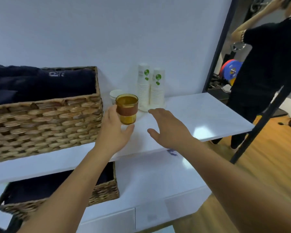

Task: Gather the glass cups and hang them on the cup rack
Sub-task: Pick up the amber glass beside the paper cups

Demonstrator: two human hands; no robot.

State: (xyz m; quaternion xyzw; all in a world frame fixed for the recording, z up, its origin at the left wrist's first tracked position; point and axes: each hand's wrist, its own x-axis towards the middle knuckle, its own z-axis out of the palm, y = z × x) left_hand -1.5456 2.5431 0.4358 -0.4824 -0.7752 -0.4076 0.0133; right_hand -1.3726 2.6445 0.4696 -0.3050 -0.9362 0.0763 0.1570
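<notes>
I see the amber glass cup [127, 108] with its brown sleeve standing on the white shelf [200, 111], between the wicker basket [45, 115] and the stacks of paper cups [149, 86]. My left hand [114, 132] reaches up to it with the fingers [111, 111] curved against its left side and the thumb just under its base; I cannot tell whether that grip has closed on the glass. My right hand [168, 126] hovers palm down over the shelf just right of the cup and apart from it, fingers straight and spread, holding nothing.
</notes>
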